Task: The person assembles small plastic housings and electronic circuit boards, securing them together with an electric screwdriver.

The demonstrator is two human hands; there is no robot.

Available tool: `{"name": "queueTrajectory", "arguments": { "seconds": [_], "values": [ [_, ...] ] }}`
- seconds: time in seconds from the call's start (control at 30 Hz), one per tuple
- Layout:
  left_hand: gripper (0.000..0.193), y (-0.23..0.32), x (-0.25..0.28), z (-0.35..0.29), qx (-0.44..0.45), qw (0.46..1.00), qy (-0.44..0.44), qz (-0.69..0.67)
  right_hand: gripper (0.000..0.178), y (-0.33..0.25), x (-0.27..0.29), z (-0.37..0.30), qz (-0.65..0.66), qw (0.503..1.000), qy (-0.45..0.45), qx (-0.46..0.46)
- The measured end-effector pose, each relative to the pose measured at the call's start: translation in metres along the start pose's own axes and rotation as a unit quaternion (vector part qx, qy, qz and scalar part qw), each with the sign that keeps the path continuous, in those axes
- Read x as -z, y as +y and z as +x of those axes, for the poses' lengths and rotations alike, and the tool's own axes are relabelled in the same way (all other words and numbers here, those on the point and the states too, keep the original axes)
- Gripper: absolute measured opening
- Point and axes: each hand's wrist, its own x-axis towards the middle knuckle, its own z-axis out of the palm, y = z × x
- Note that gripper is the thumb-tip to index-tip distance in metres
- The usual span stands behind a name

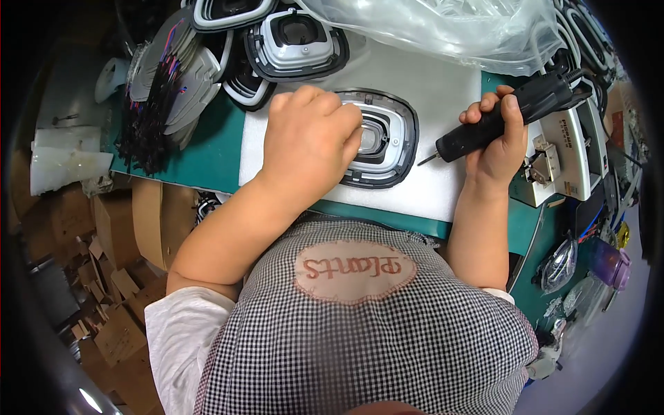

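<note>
An oval grey-and-black housing [398, 162] with nested rings and a clear window in its middle lies flat on a white foam sheet [432, 197] in front of me. My left hand [311, 135] is over the housing's left side, its fingers curled closed. Whatever the fingertips hold, if anything, is hidden. In my right hand [499, 149] is a black electric screwdriver [463, 142], gripped round its body. Its thin bit points down and left, just right of the housing and apart from it.
More housings [304, 59] stand at the back left, beside stacked grey plates [152, 62] with bundled wires [149, 131]. A clear plastic bag [456, 31] covers the back. At right is a white screw feeder [564, 155]; cardboard boxes [159, 221] fill the lower left.
</note>
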Motion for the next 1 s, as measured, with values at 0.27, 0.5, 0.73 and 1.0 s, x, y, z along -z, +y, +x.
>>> {"name": "queueTrajectory", "arguments": {
  "seconds": [0.27, 0.5, 0.73, 1.0],
  "values": [
    [0.011, -0.003, -0.015, -0.003, 0.028, 0.999, 0.004, -0.016, 0.027, 0.0, 0.004, -0.001, 0.006, 1.0, -0.01, -0.001],
    [0.012, -0.004, -0.019, -0.006, -0.029, 0.999, 0.012, 0.019, 0.028, 0.0, 0.004, -0.001, 0.01, 1.0, -0.011, -0.003],
    [0.032, -0.002, -0.006, -0.015, -0.038, 0.999, -0.012, 0.012, 0.029, 0.002, 0.006, 0.0, 0.014, 1.0, -0.008, -0.005],
    [0.08, 0.007, 0.011, -0.03, -0.041, 0.98, -0.188, -0.042, 0.028, 0.001, 0.006, 0.0, 0.019, 1.0, -0.016, -0.004]
  ]
}}
